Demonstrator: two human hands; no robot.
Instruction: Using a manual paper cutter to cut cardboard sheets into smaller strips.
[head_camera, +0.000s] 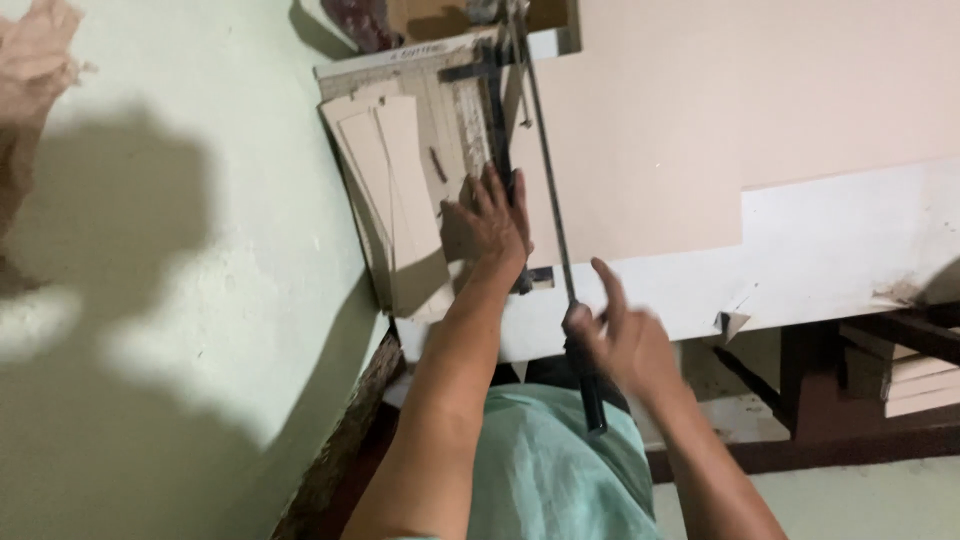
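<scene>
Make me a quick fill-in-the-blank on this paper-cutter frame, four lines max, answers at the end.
1. The left hand presses flat on the ___ of the paper cutter.
2. The right hand grips the cutter's long ___.
3. A large sheet of tan ___ lies across the white table.
4. Cut strips are stacked on the side toward the pale green ___.

Answers: bed; lever; cardboard; wall

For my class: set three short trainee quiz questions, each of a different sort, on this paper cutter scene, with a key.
1. True or false: the left hand presses flat on the cutter bed.
2. What does the right hand grip? A) scissors B) lever handle C) ruler
3. On which side of the blade arm does the large card sheet lie?

Key: 1 true; 2 B; 3 the person's right.
</scene>
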